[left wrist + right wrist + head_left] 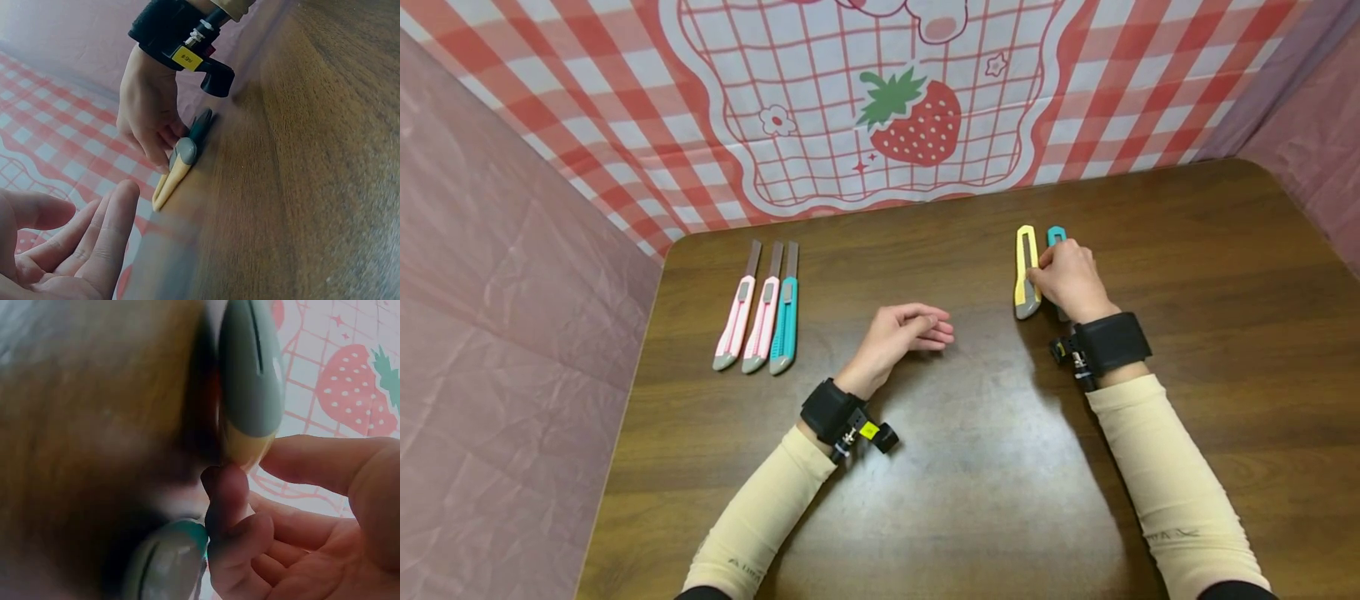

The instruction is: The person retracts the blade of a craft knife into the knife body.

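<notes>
My right hand [1070,279] pinches the yellow utility knife [1022,271] between thumb and finger; its grey end cap [253,381] looms large in the right wrist view. Just right of it lies a teal utility knife [1056,234], mostly hidden under the same hand. My left hand [910,329] hovers over the middle of the table, holding nothing, fingers loosely extended. On the left, two pink utility knives [735,323] and another teal knife [785,325] lie side by side, blades out and pointing to the back.
A brown wooden table [962,500] carries everything. Along its back edge hangs a red and white checked cloth [880,187] with a strawberry print. Pink cloth [512,333] hangs at the left side, and more at the right.
</notes>
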Demonstrator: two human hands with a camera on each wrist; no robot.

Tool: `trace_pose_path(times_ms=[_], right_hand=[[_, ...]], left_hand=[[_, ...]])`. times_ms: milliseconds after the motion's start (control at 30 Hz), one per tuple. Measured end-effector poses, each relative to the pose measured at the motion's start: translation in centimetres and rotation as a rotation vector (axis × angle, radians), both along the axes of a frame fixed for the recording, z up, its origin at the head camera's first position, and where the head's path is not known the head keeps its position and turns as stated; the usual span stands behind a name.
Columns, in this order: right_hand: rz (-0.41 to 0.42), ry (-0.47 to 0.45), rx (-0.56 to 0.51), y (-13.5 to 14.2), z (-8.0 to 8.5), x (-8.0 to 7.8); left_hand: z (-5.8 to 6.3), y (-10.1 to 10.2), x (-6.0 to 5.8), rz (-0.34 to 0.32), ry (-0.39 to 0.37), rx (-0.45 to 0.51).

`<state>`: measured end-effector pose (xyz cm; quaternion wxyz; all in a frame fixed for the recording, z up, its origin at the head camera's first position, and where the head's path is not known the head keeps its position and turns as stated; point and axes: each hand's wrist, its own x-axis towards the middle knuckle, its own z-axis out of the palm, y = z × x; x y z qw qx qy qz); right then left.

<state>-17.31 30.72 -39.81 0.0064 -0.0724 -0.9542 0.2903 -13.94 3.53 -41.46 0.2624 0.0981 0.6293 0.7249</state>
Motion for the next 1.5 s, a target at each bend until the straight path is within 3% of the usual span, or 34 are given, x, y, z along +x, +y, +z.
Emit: trace_pose_path(times_ms=[367,567,800,900,1000,1100,1167,1233,1300,1500], right_hand=[[-0.026,0.035,0.018,-0.2,-0.2,0.1],[-0.036,0.045,0.018,0.0,-0.1,0.1],[-0.051,0.031,0.028,-0.1,0.4,0.2],[-0.052,0.024,0.024,-0.2,0.6,0.2],[-0.053,0.027,0.013,-0.4,0.8,0.2],[-0.048,0.027,0.003,-0.5,0.9,0.2],[-0.043,0.024,0.001,-0.6,0.9,0.1],[-0.04,0.023,0.0,-0.7,0.9,0.1],[-0.038,0.026,0.0,-0.8,0.9,0.1],[-0.032,0.098,-0.041,-1.2,1.2,0.3]], left_hand=[[0.1,-0.1,0.0,-0.006,-0.002,0.002],[0.4,-0.9,-0.7,0.009,0.028,0.007],[2.0,-3.4,-2.3,0.127,0.071,-0.012],[2.7,-5.3,-3.3,0.188,0.126,-0.065],[3.4,-7.5,-4.2,0.25,0.28,-0.238],[3.8,-9.8,-4.9,0.35,0.484,-0.565],[3.9,-11.2,-5.2,0.427,0.561,-0.766],[3.9,-12.2,-5.4,0.482,0.581,-0.904],[3.8,-12.9,-5.5,0.505,0.565,-0.973],[2.8,-13.8,-5.7,0.455,0.575,-1.145]])
